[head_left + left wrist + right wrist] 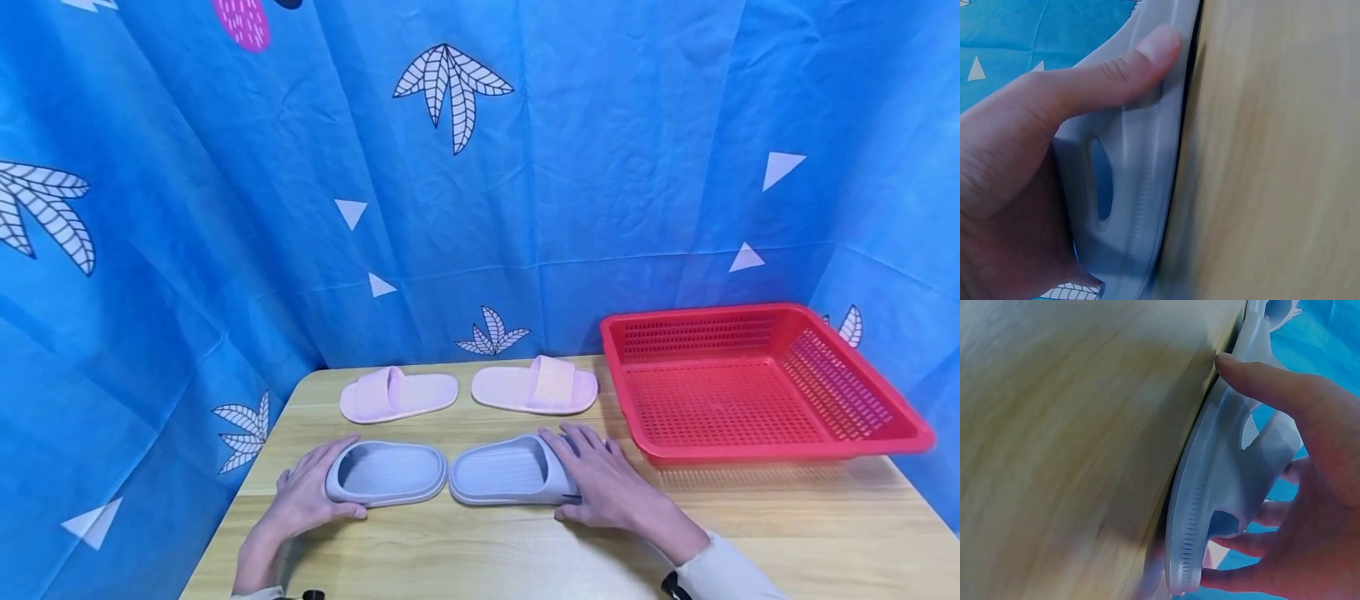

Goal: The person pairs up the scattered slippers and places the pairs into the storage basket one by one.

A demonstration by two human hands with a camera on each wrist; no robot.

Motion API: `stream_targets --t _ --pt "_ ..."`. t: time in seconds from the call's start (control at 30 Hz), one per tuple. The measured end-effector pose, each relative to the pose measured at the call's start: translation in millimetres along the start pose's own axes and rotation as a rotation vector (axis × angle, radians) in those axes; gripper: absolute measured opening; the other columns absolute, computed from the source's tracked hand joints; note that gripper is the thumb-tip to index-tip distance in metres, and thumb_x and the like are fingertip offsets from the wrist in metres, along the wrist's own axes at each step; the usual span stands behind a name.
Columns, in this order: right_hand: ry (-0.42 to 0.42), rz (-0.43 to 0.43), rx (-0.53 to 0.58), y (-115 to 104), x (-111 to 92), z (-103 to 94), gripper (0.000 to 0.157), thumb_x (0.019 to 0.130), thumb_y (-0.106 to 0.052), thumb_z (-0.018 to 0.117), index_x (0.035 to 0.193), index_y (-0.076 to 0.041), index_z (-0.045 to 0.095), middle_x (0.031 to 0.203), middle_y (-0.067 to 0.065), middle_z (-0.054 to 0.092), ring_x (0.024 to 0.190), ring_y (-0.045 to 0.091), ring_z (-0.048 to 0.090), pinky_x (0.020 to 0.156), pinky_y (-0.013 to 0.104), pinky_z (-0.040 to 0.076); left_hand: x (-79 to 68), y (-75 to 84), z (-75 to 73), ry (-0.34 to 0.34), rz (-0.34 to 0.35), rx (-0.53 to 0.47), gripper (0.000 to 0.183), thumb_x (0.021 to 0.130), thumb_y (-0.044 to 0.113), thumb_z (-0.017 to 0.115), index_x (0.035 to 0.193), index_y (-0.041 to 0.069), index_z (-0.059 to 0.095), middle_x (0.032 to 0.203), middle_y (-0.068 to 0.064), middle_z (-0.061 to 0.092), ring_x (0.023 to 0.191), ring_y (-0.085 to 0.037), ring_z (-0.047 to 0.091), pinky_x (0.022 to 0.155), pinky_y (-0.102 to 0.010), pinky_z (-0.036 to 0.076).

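Observation:
Two grey slippers lie on the wooden table with heels facing each other, close together in the head view. My left hand (306,493) grips the toe end of the left grey slipper (393,473). In the left wrist view its thumb (1132,69) presses along the slipper's side, beside an oval opening. My right hand (609,487) holds the toe end of the right grey slipper (497,472). The right wrist view shows that thumb (1260,378) at the near sole edge and the other fingers on the far side of the upper, which has cut-out openings.
Behind the grey pair lie a left pink slipper (427,393) and a right pink slipper (498,386), toes outward. A red perforated basket (750,452) stands at the right on the wooden table (450,554). A blue patterned curtain (600,167) hangs behind and at both sides.

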State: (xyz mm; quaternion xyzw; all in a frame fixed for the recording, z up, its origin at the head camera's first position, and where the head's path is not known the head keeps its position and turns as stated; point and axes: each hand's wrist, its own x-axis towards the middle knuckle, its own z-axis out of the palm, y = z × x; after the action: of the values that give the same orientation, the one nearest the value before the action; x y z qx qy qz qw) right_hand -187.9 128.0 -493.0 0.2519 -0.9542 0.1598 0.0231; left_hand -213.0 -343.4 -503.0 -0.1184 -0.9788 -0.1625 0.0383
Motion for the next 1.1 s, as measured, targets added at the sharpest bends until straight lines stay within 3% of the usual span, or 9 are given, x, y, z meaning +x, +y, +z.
stream_targets --t 0.47,0.67,1.1 --pt "-0.068 0.028 0.042 1.7 1.3 -1.5 0.100 0.069 -0.046 0.080 0.149 -0.037 0.020 0.142 0.013 0.036 0.125 0.033 0.038 0.093 0.066 0.032 -1.3 -2.3 -3.8 -0.031 0.007 0.009 0.109 0.050 0.063 0.083 0.143 0.030 0.039 0.135 -0.011 0.046 0.118 -0.039 0.042 0.078 -0.063 0.033" --pt "-0.053 0.031 0.049 4.0 0.4 0.3 0.099 0.069 -0.046 0.080 0.149 -0.035 0.024 0.140 0.013 0.039 0.124 0.033 0.039 0.092 0.066 0.033 -1.6 -2.2 -4.4 -0.030 -0.003 -0.012 0.109 0.049 0.065 0.083 0.143 0.030 0.039 0.135 -0.011 0.046 0.120 -0.040 0.042 0.081 -0.068 0.031" --pt "-0.055 0.022 0.044 8.7 2.9 -1.3 0.098 0.066 -0.049 0.081 0.147 -0.030 0.030 0.132 0.006 0.045 0.118 0.027 0.042 0.088 0.056 0.041 -1.6 -6.8 -1.6 -0.029 -0.010 -0.008 0.106 0.047 0.063 0.084 0.140 0.035 0.041 0.134 -0.007 0.048 0.118 -0.035 0.043 0.075 -0.058 0.035"
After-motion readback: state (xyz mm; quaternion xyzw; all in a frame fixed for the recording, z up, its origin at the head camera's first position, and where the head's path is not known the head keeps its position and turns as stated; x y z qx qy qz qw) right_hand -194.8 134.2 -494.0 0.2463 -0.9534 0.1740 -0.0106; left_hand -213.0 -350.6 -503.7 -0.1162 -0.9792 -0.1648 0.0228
